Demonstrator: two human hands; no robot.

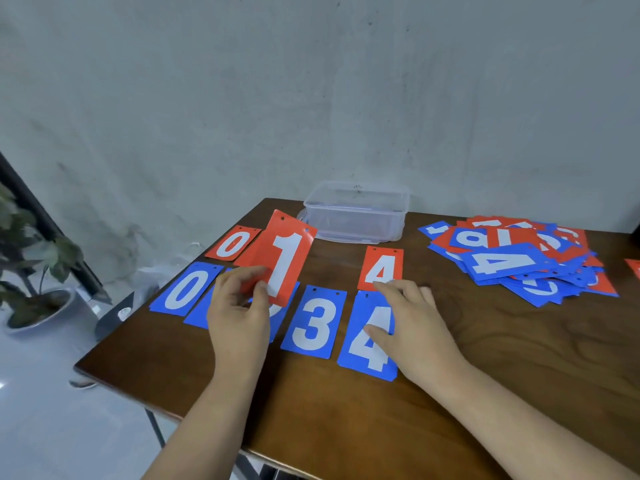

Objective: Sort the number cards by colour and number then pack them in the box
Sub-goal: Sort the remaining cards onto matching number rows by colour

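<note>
My left hand (239, 306) pinches a red 1 card (282, 256) by its lower edge and holds it tilted above the table. Under it lie a red 0 card (233, 243), a blue 0 card (185, 289) and a further blue card, mostly hidden by the hand. A blue 3 card (314, 322) and a blue 4 card (372, 336) lie in the same row. My right hand (412, 320) rests with straight fingers on the blue 4 and touches the bottom of the red 4 card (382, 268). A loose pile of red and blue cards (519, 258) lies at the right. The clear plastic box (356, 211) stands at the back.
The dark wooden table (519, 358) has its left edge close to the blue 0. A potted plant (31, 271) stands on the floor at the left. A red card edge (634, 266) shows at the far right.
</note>
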